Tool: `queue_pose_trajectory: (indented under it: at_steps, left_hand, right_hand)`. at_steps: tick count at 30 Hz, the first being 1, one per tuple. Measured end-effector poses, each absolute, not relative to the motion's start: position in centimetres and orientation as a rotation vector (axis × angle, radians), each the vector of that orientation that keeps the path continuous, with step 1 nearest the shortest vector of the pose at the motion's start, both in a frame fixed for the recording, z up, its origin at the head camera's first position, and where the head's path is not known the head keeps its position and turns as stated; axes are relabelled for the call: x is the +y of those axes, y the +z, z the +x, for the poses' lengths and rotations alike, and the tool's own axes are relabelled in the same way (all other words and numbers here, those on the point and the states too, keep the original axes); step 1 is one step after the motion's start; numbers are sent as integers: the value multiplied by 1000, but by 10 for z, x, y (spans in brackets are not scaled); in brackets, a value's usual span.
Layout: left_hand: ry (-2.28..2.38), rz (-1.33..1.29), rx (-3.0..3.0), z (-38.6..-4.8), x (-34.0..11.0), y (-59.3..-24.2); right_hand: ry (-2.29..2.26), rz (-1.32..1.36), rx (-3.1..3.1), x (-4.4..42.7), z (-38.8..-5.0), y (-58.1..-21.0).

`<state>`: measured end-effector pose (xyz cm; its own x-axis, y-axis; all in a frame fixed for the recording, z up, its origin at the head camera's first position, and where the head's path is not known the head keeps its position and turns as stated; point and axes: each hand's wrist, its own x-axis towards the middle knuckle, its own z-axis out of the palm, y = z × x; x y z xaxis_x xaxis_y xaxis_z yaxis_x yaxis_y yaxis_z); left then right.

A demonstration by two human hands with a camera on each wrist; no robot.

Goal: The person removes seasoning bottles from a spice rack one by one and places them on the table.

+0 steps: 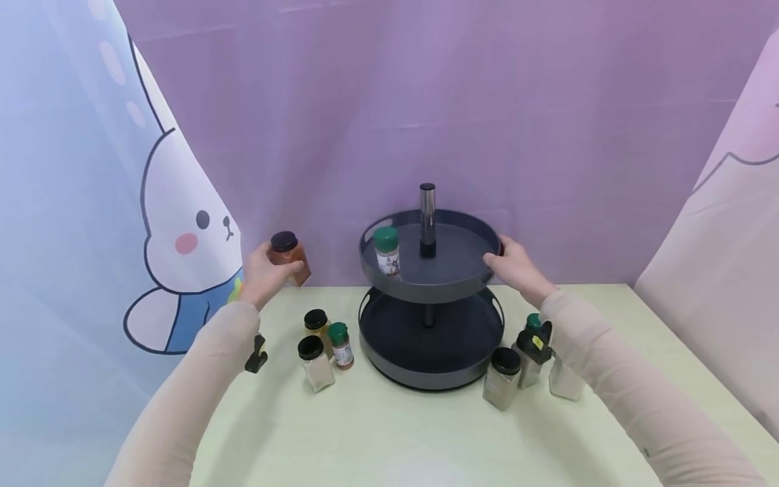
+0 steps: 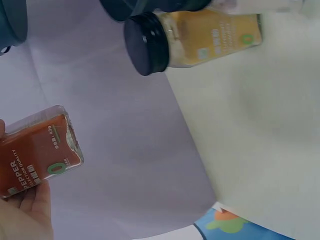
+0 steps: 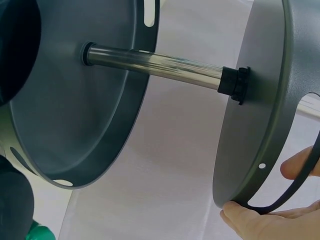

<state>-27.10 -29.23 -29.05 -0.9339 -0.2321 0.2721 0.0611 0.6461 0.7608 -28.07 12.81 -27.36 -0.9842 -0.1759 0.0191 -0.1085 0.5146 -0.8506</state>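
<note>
My left hand (image 1: 263, 276) grips a square spice jar (image 1: 297, 262) with a black lid, raised left of a black two-tier turntable rack (image 1: 433, 379). In the left wrist view the pepper jar (image 2: 37, 155) shows red-orange powder and a printed label. With the right hand (image 1: 521, 269) I hold the right edge of the upper tray (image 1: 438, 292). The right wrist view shows thumb and fingers around its cut-out handle (image 3: 295, 187). A green-capped spice bottle (image 1: 387, 250) stands on that tray's left side; no jar is seen on the lower tray.
Left of the rack stand a yellow spice jar (image 1: 316, 319), a pale powder jar (image 1: 318, 368) and a green-capped bottle (image 1: 342, 348). Several jars, including a black-lidded jar (image 1: 502, 382), stand at the right, partly behind the right arm. A purple curtain (image 1: 328, 135) hangs behind the table.
</note>
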Motion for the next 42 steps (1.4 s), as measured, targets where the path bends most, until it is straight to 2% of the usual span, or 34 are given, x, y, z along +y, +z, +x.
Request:
queue_pose_trajectory:
  at_steps: [7, 24, 42]
  left_hand:
    - [-1197, 172, -2553, -269, -303, -300]
    - [-1280, 249, -2542, -258, -327, -349]
    - [-1253, 343, -2644, -252, -332, -386]
  right_hand:
    - [-1465, -255, 2694, 128, -282, -271]
    - [-1469, -255, 2668, 128, -283, -273]
    - [-1484, -252, 2682, 129, -282, -276]
